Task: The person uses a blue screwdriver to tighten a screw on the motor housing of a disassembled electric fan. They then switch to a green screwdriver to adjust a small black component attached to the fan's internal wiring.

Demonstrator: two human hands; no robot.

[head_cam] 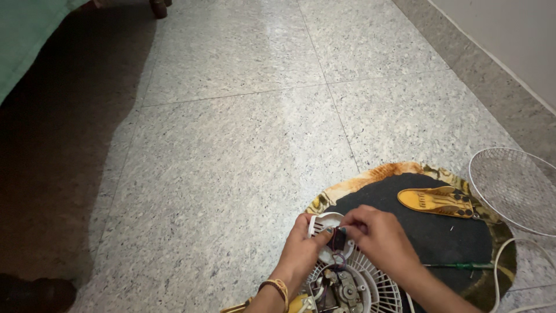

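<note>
Head view catches both hands low on the round mat [405,243], left hand [304,246] and right hand [379,237] pinching a small dark part [339,239] over the white fan housing [370,284], where thin wires could snap if tugged.

I counted two hands, the left hand [302,246] and the right hand [379,237], on one white fan housing [359,281]. Nearby lay one yellow panel [437,201], one wire grille [515,188], one green screwdriver [463,266] and one round mat [376,177].
</note>
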